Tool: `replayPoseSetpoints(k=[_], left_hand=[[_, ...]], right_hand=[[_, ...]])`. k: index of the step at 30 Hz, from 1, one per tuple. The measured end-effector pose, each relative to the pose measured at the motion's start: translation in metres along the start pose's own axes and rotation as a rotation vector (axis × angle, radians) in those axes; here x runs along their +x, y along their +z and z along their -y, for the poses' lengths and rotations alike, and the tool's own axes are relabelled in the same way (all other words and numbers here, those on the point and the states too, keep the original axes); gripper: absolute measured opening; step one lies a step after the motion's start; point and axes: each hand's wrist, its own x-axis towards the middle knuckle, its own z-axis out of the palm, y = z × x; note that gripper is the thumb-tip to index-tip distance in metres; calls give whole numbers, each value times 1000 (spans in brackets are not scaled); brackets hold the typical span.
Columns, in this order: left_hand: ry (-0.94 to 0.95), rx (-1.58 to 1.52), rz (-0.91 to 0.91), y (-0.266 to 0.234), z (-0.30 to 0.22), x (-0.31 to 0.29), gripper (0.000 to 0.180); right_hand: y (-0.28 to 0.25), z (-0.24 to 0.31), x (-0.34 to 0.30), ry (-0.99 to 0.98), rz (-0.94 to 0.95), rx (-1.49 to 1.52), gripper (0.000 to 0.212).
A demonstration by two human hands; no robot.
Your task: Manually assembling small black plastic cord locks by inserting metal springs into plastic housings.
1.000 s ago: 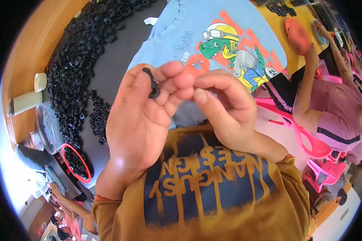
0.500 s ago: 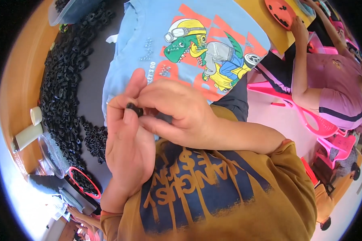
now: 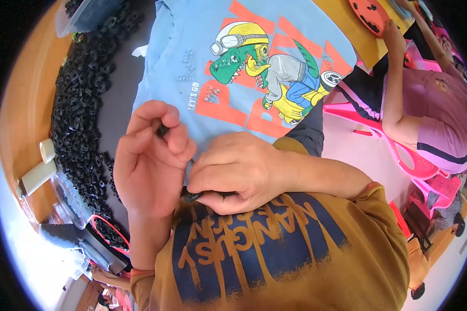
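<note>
**A:** What's biggest on your feed?

**B:** At six o'clock I have the wearer's mustard shirt (image 3: pixel 290 259) with its dark printed block. At twelve, a light-blue garment (image 3: pixel 244 78) lies spread out, a helmeted cartoon dinosaur on its front.

**A:** And toward nine and ten?

**B:** A long heap of black pieces (image 3: pixel 80 109), curving along the dark table (image 3: pixel 122 85). Between two and three I see a person in a purple top (image 3: pixel 443 116).

**A:** Now the hands.

**B:** The right hand (image 3: pixel 238 173) sits almost at my dial's centre, back up, fingers curled in toward the thumb. A dark bit (image 3: pixel 192 196) shows by its fingertips; I can't tell whether they grip it. The left hand (image 3: pixel 153 160) is at nine, palm turned in, just beside the right.

**A:** Anything smaller?

**B:** A red tray (image 3: pixel 373 22) between one and two, with a few black bits in it, and a red-rimmed basket (image 3: pixel 93 224) at eight, holding more.

**A:** Smallest?

**B:** One small black piece (image 3: pixel 162 130) at ten, mostly hidden: I see the left hand's bent fingers and thumb closed around it.
</note>
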Motion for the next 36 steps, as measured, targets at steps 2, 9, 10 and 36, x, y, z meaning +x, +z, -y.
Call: replayPoseSetpoints(k=[2,9,10,36], left_hand=[[-7,122,87,-14,-4,8,21],[525,1640,112,-2,8,27,19],[583,1825,167,-1,9,29,20],[741,1686,-58,-20,-5,24,11]], right_hand=[[0,0,-1,9,15,4,23],[-2,1,0,15,-1,57,23],[-2,1,0,20,-7,56,23],[-2,1,3,103,-15,114,21]])
